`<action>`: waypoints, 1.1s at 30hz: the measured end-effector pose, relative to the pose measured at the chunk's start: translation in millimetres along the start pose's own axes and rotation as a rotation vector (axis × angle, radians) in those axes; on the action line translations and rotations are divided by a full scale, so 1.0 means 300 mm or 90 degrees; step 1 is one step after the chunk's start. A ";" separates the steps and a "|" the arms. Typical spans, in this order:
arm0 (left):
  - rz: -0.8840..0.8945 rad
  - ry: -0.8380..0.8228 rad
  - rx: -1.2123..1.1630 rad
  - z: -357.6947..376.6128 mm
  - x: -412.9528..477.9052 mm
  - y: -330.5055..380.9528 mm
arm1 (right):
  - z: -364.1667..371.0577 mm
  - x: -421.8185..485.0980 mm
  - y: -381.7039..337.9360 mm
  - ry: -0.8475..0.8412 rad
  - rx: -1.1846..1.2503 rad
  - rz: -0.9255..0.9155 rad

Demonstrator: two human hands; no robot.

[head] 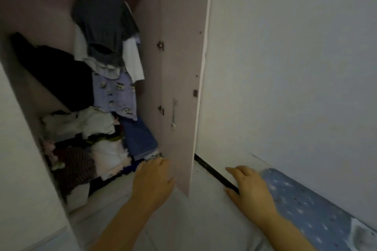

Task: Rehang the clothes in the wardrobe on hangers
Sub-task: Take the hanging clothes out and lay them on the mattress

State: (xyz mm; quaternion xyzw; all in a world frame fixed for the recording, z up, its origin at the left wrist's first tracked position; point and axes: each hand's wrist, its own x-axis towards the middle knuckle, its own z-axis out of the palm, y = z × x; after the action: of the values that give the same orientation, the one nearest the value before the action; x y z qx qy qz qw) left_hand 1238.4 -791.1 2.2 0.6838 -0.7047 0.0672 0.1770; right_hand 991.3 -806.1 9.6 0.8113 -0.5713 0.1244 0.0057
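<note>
The wardrobe stands open, its pale pink door (179, 79) swung out to the right. Inside hang a dark grey top (104, 24), white garments and a lilac printed piece (115, 93). A black garment (57, 73) slumps at the left. Below lies a jumbled pile of clothes (91, 144), white, striped and blue denim. My left hand (153, 181) reaches low by the door's bottom edge, fingers relaxed, holding nothing. My right hand (251, 189) hovers open to the right of the door, above a dark strip along the wall base. No hanger shows plainly.
A plain white wall (285, 67) fills the right side. A blue patterned mattress or cushion (306, 210) lies on the floor at the lower right. The wardrobe's left side panel (24, 169) bounds the opening. Pale floor tiles (114, 210) lie in front.
</note>
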 end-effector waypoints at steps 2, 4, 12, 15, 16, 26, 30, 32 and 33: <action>-0.045 0.023 0.003 -0.006 0.084 -0.057 | 0.014 0.156 -0.017 0.004 -0.002 -0.057; -0.090 0.034 0.024 -0.022 0.176 -0.101 | 0.013 0.308 -0.030 0.008 -0.004 -0.106; -0.214 0.069 0.094 -0.082 0.504 -0.286 | -0.011 0.859 -0.145 0.020 -0.011 -0.262; -0.242 0.081 0.118 -0.100 0.616 -0.380 | 0.002 1.047 -0.223 0.019 0.015 -0.283; -0.252 0.087 0.121 -0.105 0.660 -0.418 | 0.008 1.110 -0.253 0.015 0.033 -0.288; -0.272 0.135 0.119 -0.158 1.145 -0.903 | 0.045 1.767 -0.607 0.102 0.025 -0.380; -0.268 0.151 0.129 -0.209 1.341 -1.078 | 0.020 2.007 -0.741 0.147 0.026 -0.395; -0.264 0.164 0.131 -0.236 1.439 -1.149 | 0.005 2.120 -0.797 0.157 0.025 -0.398; -0.263 0.170 0.128 -0.248 1.487 -1.182 | -0.003 2.178 -0.823 0.163 0.023 -0.402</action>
State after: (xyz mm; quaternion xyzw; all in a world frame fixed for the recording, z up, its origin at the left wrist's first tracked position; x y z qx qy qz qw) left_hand 1599.3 -1205.1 171.3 0.8125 -0.5100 0.1892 0.2097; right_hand 1427.0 -1324.8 179.3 0.9259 -0.2843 0.2272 0.1011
